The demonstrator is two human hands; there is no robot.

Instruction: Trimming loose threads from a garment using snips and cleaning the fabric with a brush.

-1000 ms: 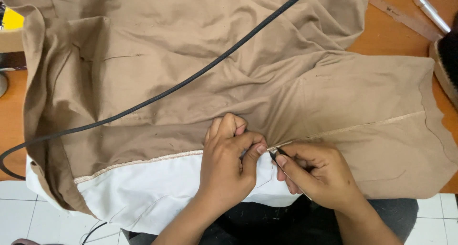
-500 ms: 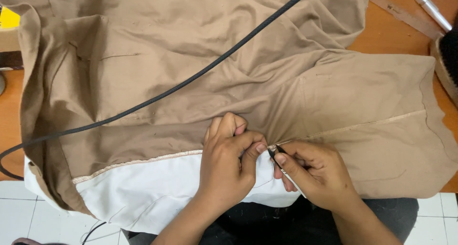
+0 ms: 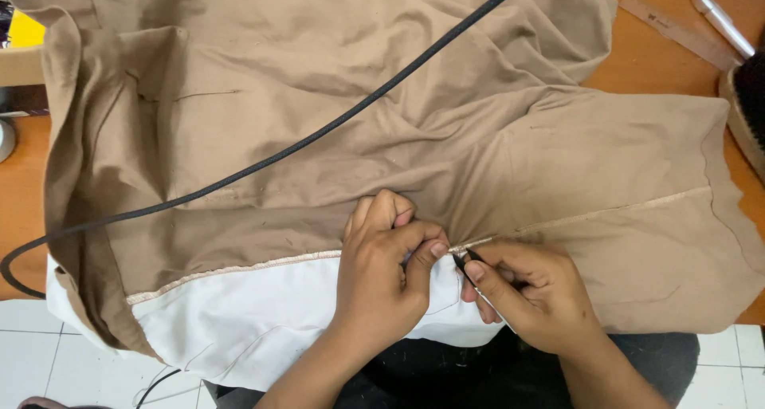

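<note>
Head view. A tan cloth (image 3: 335,114) covered most of the frame, spread over an orange table (image 3: 661,62) whose bare top showed at upper right and at the left edge. A white lining (image 3: 263,317) lay under the cloth's lower edge at lower left, joined to it along a pale seam (image 3: 239,267) that ran from lower left towards the right side of the frame.

The left hand (image 3: 382,273) sat at lower centre, fingers curled and closed in a pinch on a fold of the cloth at the seam. The right hand (image 3: 530,297) lay just beside it to the right, thumb and forefinger closed on a thin dark tool (image 3: 464,259). The tool's tip met the seam immediately right of the left thumb, in the narrow gap between the two hands; what kind of tool it was could not be told. The worked part of the seam thus lay directly at both grips, at the lower middle of the frame.

A black cord (image 3: 319,142) crossed the cloth diagonally from top centre-right to a loop at the left edge. A ruler (image 3: 677,33) and a silver pen (image 3: 723,24) lay on the table at upper right, well apart from the hands. White floor tiles (image 3: 32,353) showed at lower left.
</note>
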